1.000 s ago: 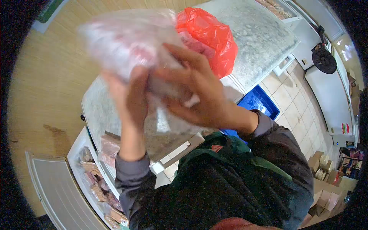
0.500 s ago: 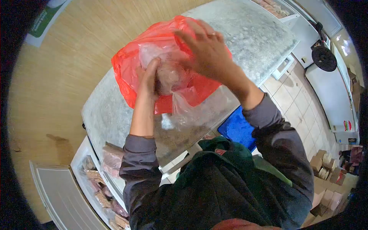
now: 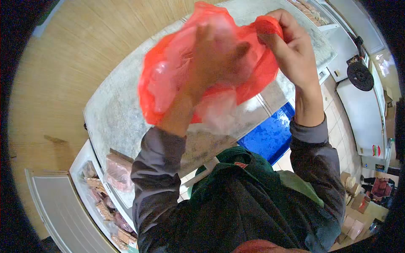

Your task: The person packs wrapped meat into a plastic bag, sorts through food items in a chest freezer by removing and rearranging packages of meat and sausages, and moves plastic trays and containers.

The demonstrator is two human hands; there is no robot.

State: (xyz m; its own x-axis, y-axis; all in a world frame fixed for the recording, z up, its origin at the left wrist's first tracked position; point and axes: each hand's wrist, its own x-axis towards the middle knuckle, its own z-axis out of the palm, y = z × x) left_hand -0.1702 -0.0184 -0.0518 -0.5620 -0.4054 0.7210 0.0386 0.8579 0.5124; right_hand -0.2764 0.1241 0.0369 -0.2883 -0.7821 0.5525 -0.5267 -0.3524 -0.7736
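A thin red plastic bag (image 3: 160, 84) lies over the grey-white worktop (image 3: 109, 109), with a clear plastic bag (image 3: 219, 105) partly showing inside and at its near side. My left hand (image 3: 211, 63) reaches over the red bag with its fingers spread, blurred by motion. Whether its palm touches the contents cannot be made out. At the bag's right end, my right hand (image 3: 293, 46) pinches the bunched red plastic between thumb and fingers. The contents of the clear bag are mostly hidden.
A blue tray (image 3: 270, 135) is below the worktop's near edge. At the lower left stands an open freezer (image 3: 78, 168) with packed goods, and a wrapped package (image 3: 119, 173) beside it. Cardboard boxes (image 3: 352, 223) and a white freezer (image 3: 363, 114) are at the right.
The clear bag has gone from being held up in both hands to lying in the red bag. My right hand has moved right and taken hold of the red plastic; my left hand has opened.
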